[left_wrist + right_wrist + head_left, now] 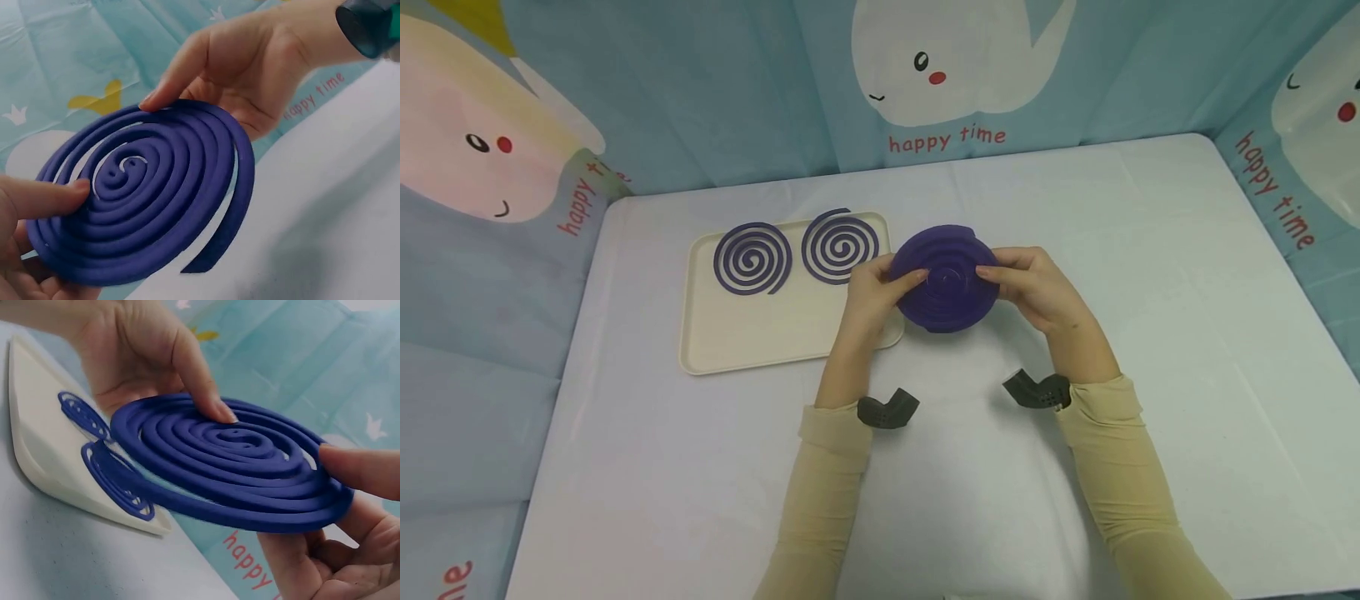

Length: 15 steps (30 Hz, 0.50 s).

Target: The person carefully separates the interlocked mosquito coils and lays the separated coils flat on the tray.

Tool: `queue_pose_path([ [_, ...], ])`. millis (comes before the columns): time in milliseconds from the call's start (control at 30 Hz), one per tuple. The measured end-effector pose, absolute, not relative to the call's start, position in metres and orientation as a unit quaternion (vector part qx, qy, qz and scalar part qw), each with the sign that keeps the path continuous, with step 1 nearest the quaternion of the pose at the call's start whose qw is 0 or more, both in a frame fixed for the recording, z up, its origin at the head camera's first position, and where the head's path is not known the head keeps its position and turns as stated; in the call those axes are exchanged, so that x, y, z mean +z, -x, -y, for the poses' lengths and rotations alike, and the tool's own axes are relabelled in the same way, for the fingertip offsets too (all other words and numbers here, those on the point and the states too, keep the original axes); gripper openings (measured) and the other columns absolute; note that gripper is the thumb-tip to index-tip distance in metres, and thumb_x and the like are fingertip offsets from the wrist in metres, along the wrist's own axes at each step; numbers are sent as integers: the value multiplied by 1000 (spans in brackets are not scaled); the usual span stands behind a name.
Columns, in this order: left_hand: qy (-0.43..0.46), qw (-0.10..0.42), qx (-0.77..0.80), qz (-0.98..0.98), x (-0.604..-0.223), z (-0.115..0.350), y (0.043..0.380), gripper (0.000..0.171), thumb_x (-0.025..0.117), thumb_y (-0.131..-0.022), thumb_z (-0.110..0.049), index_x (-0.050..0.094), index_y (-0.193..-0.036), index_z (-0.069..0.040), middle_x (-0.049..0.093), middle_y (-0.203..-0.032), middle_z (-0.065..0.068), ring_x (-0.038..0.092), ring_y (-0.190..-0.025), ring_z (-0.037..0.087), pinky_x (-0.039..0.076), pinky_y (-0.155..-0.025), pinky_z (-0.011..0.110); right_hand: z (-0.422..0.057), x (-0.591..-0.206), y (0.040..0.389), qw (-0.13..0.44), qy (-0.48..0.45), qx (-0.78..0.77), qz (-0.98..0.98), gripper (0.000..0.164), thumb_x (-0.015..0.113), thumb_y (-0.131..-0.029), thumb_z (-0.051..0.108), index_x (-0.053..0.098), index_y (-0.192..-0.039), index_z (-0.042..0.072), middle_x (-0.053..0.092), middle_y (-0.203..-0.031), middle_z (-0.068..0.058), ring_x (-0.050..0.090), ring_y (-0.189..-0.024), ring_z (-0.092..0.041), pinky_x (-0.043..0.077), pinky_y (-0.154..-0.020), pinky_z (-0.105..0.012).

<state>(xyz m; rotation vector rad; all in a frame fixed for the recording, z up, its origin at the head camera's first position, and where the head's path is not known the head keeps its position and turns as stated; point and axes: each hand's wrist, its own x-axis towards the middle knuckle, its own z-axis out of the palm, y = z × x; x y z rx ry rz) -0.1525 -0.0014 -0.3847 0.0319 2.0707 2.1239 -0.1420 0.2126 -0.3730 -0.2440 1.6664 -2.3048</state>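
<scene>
A pair of interlocked purple-blue mosquito coils (946, 310) is held up over the white table, right of the tray. My left hand (868, 292) pinches its left side, thumb on the near face and fingers behind. On the opposite side, my right hand (1036, 287) pinches the edge in the same way. In the left wrist view, thin gaps show between the windings of the coils (187, 162), and one outer end stands slightly apart. The right wrist view shows both thumbs on the upper face, the left thumb close to the centre.
On the cream tray (752, 333) at the left lie two single mosquito coils, a left coil (752, 258) and a right coil (841, 247) that reaches over the back rim. A blue printed cloth (737, 100) hangs behind the table. Black devices (889, 410) sit at both wrists.
</scene>
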Motion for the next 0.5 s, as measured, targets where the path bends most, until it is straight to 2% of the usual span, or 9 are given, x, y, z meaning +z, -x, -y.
queue_pose_path([
  [100, -14, 46, 674, -737, -386, 1, 153, 24, 73, -81, -6, 67, -99, 8, 69, -92, 20, 67, -78, 22, 54, -73, 26, -212, -372, 141, 130, 99, -775, -610, 34, 52, -87, -14, 76, -91, 10, 69, -91, -3, 65, -82, -14, 55, -73, -26],
  [200, -24, 31, 657, -753, -386, -1, 152, 25, 72, -82, -7, 67, -101, 8, 69, -93, 21, 67, -82, 26, 54, -73, 26, -211, -370, 140, 113, 98, -758, -635, 30, 55, -86, -13, 75, -92, 9, 68, -92, -3, 64, -84, -14, 55, -74, -25],
  [367, -54, 69, 673, -735, -385, -3, 151, 27, 70, -84, -10, 65, -106, 6, 67, -100, 20, 65, -91, 27, 53, -81, 29, -207, -368, 138, 74, 60, -731, -675, 19, 62, -86, -3, 72, -87, 13, 68, -83, 0, 62, -75, -12, 52, -67, -22],
  [500, -73, 114, 681, -719, -385, -6, 149, 29, 70, -85, -14, 65, -108, 4, 68, -102, 17, 65, -95, 25, 52, -84, 30, -203, -367, 137, 76, 53, -705, -703, 7, 65, -86, 4, 69, -88, 9, 65, -83, 1, 57, -82, -14, 48, -72, -24],
])
